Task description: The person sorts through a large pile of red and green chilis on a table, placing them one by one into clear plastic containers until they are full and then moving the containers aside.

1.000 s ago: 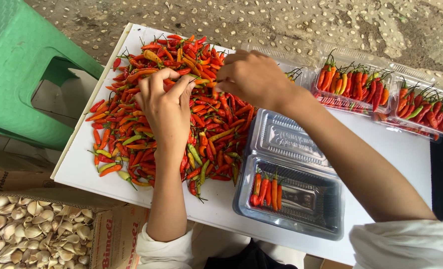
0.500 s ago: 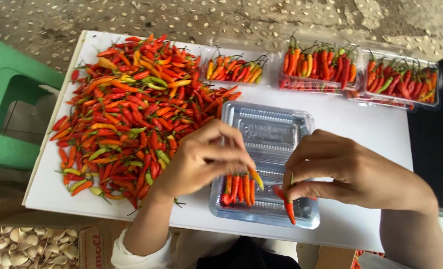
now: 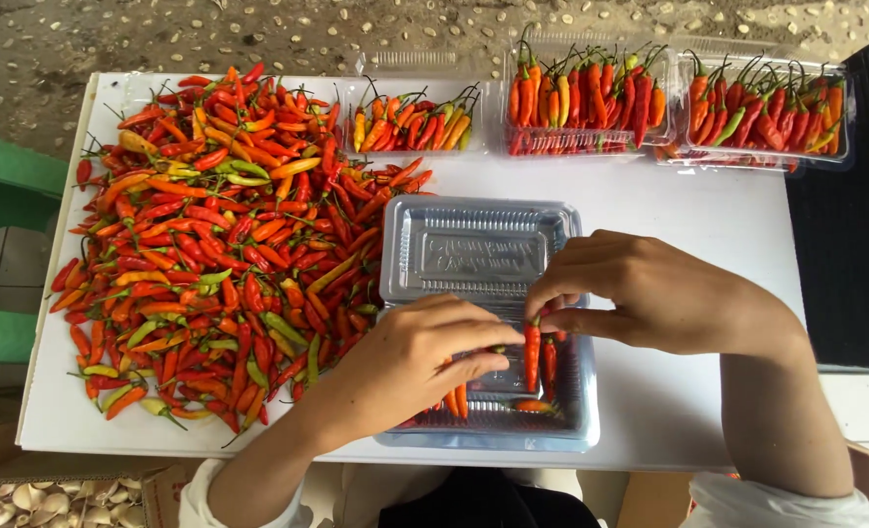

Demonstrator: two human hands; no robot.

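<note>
white tabletop [image 3: 689, 225] on gravelly ground carries everything. both hands meet over the open clear clamshell tray [image 3: 483, 254] at the near edge. right hand [image 3: 649, 293] pinches one red chili [image 3: 531, 354] upright by its stem end, its grip closed on it, tip down in the tray's lower half. left hand [image 3: 415, 357] lies just beside it, fingers curled over the few chilies in that half; what its grip holds i cannot tell. one big loose chili pile [image 3: 219, 244] spreads left. three filled trays [image 3: 591, 98] line the far edge.
</note>
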